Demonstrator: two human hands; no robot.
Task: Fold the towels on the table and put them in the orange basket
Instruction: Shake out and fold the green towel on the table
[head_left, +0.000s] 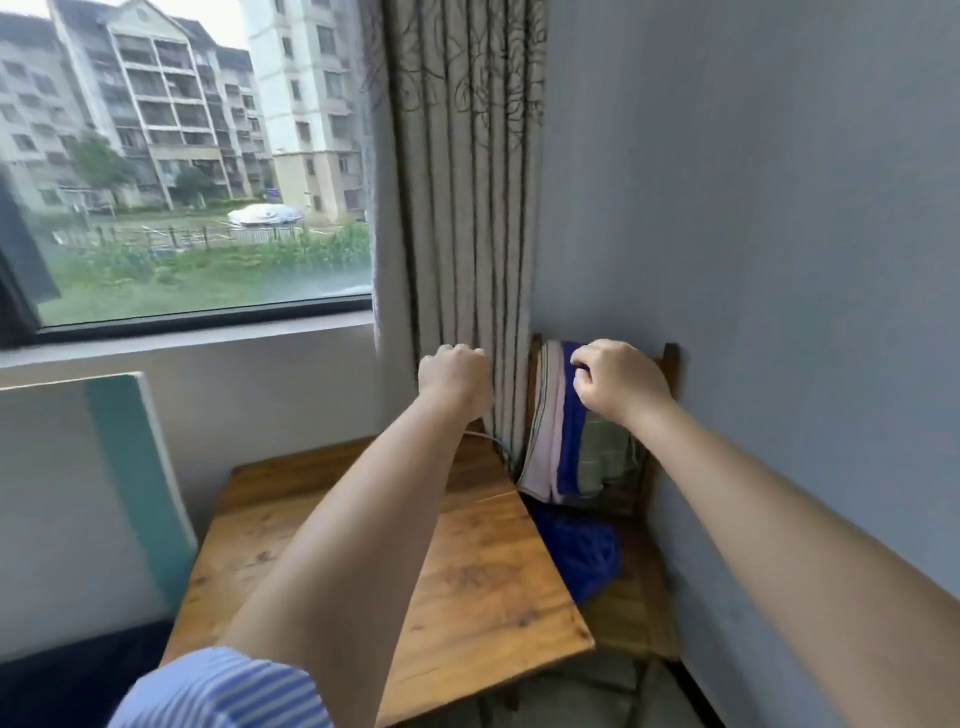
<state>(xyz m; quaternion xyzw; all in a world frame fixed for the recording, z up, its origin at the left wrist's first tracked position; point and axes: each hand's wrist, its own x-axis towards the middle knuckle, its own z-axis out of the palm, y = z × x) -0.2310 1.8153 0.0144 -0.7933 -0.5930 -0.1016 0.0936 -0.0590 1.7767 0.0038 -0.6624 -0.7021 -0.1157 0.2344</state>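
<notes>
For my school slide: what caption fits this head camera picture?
Right hand pinches blue towel draped over wooden chair.

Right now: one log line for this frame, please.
phase: fetching towels | right hand: pinches blue towel draped on chair back | left hand: fisted, holds nothing visible | orange basket: not in view

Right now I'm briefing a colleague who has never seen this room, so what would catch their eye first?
Two bare arms stretch over a wooden table. The right hand pinches the top of a blue towel draped with other towels over the back of a wooden chair against the grey wall, while the left hand is curled beside the patterned curtain. At left, a large window shows apartment blocks.
</notes>
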